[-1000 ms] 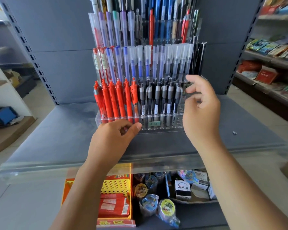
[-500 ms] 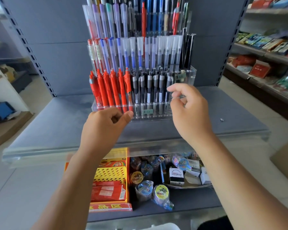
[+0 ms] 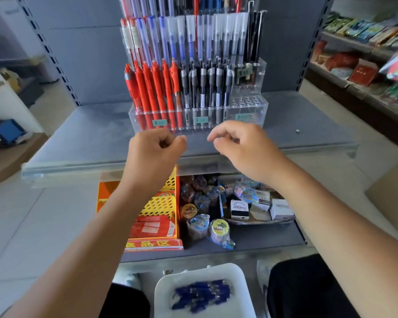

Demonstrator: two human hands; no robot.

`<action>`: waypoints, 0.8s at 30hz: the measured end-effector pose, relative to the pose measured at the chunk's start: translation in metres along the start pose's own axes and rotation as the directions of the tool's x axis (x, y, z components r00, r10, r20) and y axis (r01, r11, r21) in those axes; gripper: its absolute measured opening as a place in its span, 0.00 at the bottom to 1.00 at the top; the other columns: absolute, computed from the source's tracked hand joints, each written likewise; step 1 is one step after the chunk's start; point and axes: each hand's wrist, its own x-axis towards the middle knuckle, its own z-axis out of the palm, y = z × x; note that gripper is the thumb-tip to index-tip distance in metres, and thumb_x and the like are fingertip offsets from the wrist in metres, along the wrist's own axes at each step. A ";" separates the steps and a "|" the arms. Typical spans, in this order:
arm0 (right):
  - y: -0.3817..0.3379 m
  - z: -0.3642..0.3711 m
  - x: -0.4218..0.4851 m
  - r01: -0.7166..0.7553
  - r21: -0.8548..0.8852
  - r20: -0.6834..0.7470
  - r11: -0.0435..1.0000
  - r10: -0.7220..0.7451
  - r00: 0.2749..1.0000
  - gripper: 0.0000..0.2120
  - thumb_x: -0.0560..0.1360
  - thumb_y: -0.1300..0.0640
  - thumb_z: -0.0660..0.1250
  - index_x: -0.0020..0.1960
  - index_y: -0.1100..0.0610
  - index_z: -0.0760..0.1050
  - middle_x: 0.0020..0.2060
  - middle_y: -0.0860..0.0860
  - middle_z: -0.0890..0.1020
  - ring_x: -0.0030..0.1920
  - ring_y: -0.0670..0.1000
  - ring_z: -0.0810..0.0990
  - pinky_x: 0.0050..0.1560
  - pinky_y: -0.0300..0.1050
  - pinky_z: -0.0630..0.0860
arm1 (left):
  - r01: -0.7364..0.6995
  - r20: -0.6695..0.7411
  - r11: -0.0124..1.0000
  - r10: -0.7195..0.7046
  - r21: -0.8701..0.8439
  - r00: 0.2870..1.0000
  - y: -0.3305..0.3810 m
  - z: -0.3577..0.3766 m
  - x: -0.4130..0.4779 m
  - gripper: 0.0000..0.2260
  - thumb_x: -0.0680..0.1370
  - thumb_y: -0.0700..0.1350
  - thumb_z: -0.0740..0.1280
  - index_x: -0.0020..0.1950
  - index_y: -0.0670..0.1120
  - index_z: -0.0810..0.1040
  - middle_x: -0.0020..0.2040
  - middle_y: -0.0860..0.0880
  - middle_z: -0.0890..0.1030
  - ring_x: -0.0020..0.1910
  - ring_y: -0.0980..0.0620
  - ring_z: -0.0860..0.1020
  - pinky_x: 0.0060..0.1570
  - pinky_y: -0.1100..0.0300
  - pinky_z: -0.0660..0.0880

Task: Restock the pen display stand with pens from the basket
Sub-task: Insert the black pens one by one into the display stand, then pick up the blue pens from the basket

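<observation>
Shelf (image 3: 78, 138) | left hand (image 3: 155, 152), right hand (image 3: 241, 145) withdrawn from stand (image 3: 246, 106) | basket (image 3: 163, 294) appeared

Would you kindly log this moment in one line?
left hand curled, empty; right hand curled, empty; stand front-right slots empty; basket holds blue pens
</observation>
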 end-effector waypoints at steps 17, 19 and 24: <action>0.127 0.167 -0.078 -0.429 -0.451 0.620 0.782 0.621 0.480 0.11 0.78 0.57 0.57 0.43 0.61 0.75 0.44 0.66 0.83 0.32 0.60 0.79 0.31 0.44 0.75 | 0.203 0.516 0.903 -0.388 0.379 0.763 -0.118 0.058 -0.139 0.16 0.72 0.46 0.68 0.30 0.38 0.69 0.26 0.48 0.69 0.28 0.51 0.64 0.30 0.57 0.62; 0.160 0.191 -0.105 -0.508 -0.496 0.607 0.704 0.700 0.377 0.11 0.78 0.57 0.57 0.49 0.62 0.76 0.44 0.62 0.84 0.34 0.61 0.82 0.33 0.45 0.78 | 0.119 0.577 0.850 -0.444 0.512 0.686 -0.138 0.063 -0.160 0.15 0.74 0.49 0.67 0.31 0.42 0.69 0.29 0.48 0.71 0.32 0.48 0.69 0.31 0.57 0.65; 0.215 0.234 -0.177 -0.679 -0.457 0.551 0.574 0.783 0.291 0.15 0.78 0.64 0.60 0.62 0.66 0.77 0.43 0.59 0.80 0.37 0.57 0.79 0.35 0.45 0.79 | -0.219 0.743 0.724 -0.561 0.654 0.365 -0.183 0.072 -0.220 0.16 0.81 0.57 0.57 0.54 0.49 0.79 0.50 0.47 0.80 0.43 0.49 0.73 0.40 0.59 0.69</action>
